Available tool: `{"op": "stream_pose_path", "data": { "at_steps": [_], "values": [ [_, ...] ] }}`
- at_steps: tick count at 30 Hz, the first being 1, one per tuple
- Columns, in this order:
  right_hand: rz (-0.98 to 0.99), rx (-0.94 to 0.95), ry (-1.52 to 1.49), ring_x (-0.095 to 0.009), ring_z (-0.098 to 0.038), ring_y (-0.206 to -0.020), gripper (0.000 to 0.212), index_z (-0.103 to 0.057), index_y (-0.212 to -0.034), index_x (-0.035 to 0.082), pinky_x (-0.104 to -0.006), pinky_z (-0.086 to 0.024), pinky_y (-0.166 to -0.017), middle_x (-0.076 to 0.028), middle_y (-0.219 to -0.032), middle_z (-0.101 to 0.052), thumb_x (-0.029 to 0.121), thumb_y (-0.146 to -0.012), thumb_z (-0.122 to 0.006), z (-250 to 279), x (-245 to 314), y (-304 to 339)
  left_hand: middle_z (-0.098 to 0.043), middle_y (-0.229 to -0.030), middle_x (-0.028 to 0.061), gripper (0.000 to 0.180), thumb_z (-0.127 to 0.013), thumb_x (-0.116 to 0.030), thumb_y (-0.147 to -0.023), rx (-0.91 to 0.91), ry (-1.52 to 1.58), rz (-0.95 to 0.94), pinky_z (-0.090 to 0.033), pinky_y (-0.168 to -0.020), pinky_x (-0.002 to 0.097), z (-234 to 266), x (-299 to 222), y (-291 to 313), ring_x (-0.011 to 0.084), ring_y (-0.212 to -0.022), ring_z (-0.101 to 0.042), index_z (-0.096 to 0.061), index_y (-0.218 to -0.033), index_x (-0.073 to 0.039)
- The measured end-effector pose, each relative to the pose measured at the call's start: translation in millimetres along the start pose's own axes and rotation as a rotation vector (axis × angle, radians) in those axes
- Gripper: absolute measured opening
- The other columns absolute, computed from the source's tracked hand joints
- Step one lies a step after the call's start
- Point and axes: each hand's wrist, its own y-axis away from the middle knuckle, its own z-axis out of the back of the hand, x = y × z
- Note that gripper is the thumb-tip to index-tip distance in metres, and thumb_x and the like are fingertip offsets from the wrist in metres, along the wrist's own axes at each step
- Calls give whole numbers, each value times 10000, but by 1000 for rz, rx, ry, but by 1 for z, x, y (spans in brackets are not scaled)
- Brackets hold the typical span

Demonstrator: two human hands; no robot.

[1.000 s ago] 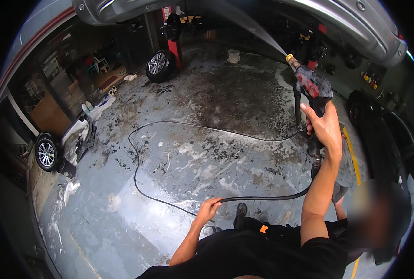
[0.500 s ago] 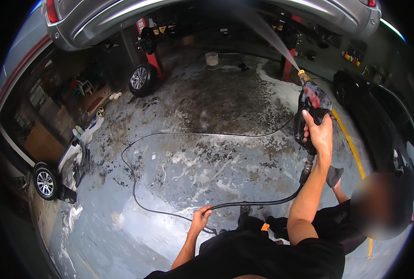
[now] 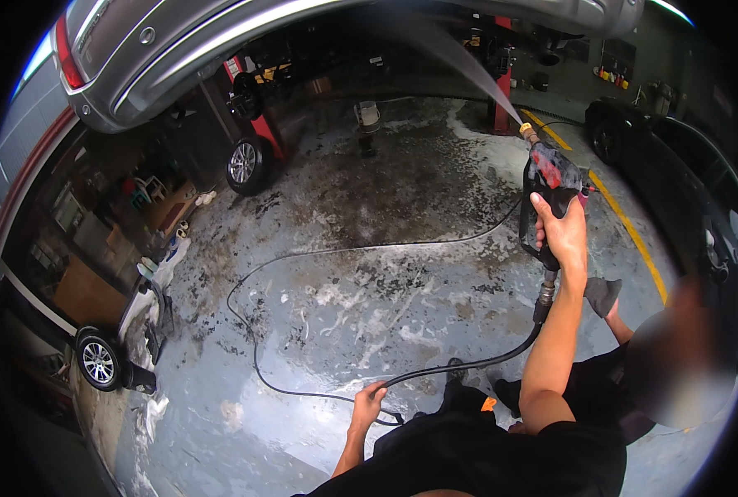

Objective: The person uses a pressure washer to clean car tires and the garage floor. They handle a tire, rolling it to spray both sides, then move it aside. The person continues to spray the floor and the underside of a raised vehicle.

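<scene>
My right hand (image 3: 566, 236) is wrapped around the grip of a black and red pressure-washer spray gun (image 3: 549, 170), held out ahead on my right. From its brass-coloured nozzle a white jet of water (image 3: 472, 70) shoots up and left, under a raised silver car (image 3: 178, 62). A black hose (image 3: 468, 363) hangs from the gun's base and curves back to my left hand (image 3: 369, 406), which is closed around it low in front of me. Beyond that hand, the thinner hose loops across the wet floor. Where the spray lands under the car is too dark to tell.
Red lift posts (image 3: 267, 137) stand under the car, with a loose wheel (image 3: 247, 164) beside one. Another wheel (image 3: 97, 358) lies far left. A pale bucket (image 3: 367, 114) sits ahead. At right are a black car (image 3: 675, 166) and a person (image 3: 675, 364) holding a grey cloth (image 3: 603, 296).
The view has shifted, so the raised car sits further up and left. The gun appears slightly further left in the picture, still spraying. Both hands keep their holds.
</scene>
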Motion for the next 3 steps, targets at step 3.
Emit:
{"op": "stream_pose_path", "data": {
  "at_steps": [3],
  "values": [
    [42,-65,23,-124,-510,-458,469,-519,-1156,27,-288,-434,-399,-41,-640,-558,327,-877,-747,-8,-16,8,-695,-1150,170,287,-677,-143,-912,-13,44,79,-474,-956,338,4,10,-3,248,-1090,-651,-682,-1166,-10]
  ]
}}
